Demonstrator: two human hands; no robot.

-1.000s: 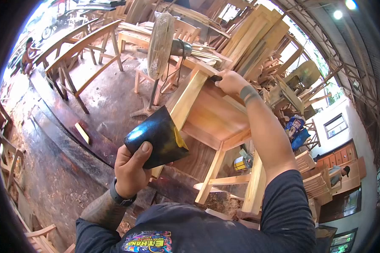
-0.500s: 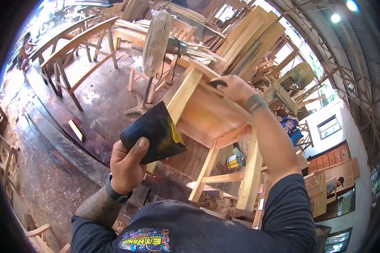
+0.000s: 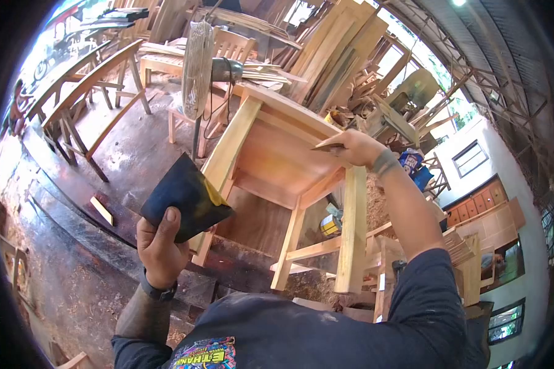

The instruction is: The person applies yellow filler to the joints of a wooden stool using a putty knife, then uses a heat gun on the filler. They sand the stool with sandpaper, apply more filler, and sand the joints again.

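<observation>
My left hand (image 3: 161,249) grips a black flat sheet (image 3: 181,195), thumb on top, with a smear of yellow paste (image 3: 213,192) along its right edge. A thin brown flat scraper (image 3: 328,147) is pinched in my right hand (image 3: 358,149), its tip pointing left. That hand is over the upper right corner of an unpainted wooden table (image 3: 271,154), near the top of a leg. The table lies tipped, its hollow underside and pale legs toward me.
Behind the table stands a pedestal fan (image 3: 195,71). Long wooden frames (image 3: 92,104) are at the left. Stacked boards (image 3: 332,55) lean at the back. A can with a yellow label (image 3: 330,224) sits beyond the table legs.
My right hand with the scraper has moved along the table's edge, down and right, to the corner by the leg. The view has shifted; my left hand still holds the black sheet.
</observation>
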